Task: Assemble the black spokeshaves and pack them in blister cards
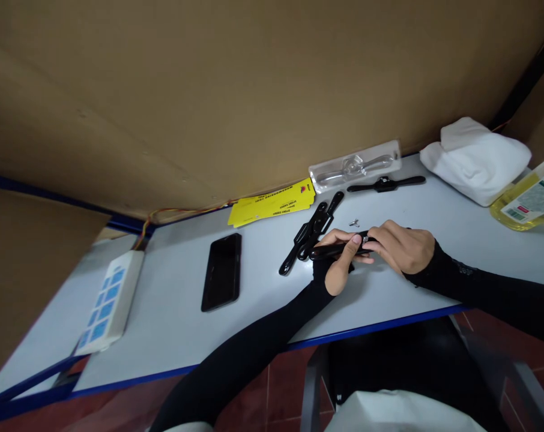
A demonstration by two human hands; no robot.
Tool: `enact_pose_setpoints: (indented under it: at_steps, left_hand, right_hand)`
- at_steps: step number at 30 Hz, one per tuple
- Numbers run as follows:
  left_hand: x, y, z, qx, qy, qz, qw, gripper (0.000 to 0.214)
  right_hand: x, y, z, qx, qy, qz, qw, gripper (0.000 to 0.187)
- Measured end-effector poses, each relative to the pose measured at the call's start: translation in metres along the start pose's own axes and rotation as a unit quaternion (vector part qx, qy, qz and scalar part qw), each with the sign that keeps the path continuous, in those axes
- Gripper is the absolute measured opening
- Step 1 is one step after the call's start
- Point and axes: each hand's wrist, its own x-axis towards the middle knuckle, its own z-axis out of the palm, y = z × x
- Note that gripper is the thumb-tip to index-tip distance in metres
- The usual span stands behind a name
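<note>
Spokeshave, black, is held just above the table, right of its middle and near the front edge, lying roughly level across both hands. The left hand grips one handle from below, fingers curled shut around it and thumb laid along the top. The right hand covers the other end. Its fingertips are pressed together in a pinch on a small silvery part at the tool's middle, and the two hands' fingertips almost meet there. Both forearms wear black sleeves.

At 10 o'clock, just beside the left hand's fingers, a loose pair of the same black tools lies crossed on the table. At 12 o'clock, near the hands, sits a small metal screw. At 1 o'clock a lone tool lies flat, and beyond the screw at 12 o'clock is a clear blister pack against the cardboard wall.

Farther out at 10 o'clock, yellow cards are stacked by the wall. A dark phone lies at 9 o'clock, well apart from the hands, and past it, at the table's left end, is a white box with blue squares. A white cloth is bundled at 2 o'clock, and a bottle of yellow liquid lies at 3 o'clock.
</note>
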Motion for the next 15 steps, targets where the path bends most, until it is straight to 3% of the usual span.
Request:
enact_pose_setpoints:
  at_steps: [9,12,15]
  left_hand:
    - [-0.0037,0.0029,0.0013,0.005,0.004,-0.005,1.000,0.044]
    - [-0.0045,0.0005,0.0002,0.004,-0.001,-0.012,1.000,0.043]
    - [-0.0044,-0.0016,0.0003,-0.003,-0.003,-0.019,1.000,0.044]
  right_hand:
    - [-0.0043,0.0000,-0.0070,0.000,-0.053,0.008,0.999,0.011]
    - [-0.0037,0.0016,-0.0028,0.001,-0.039,-0.033,0.999,0.013]
    - [-0.0004,-0.0018,0.0020,-0.024,0.010,-0.037,0.999,0.030]
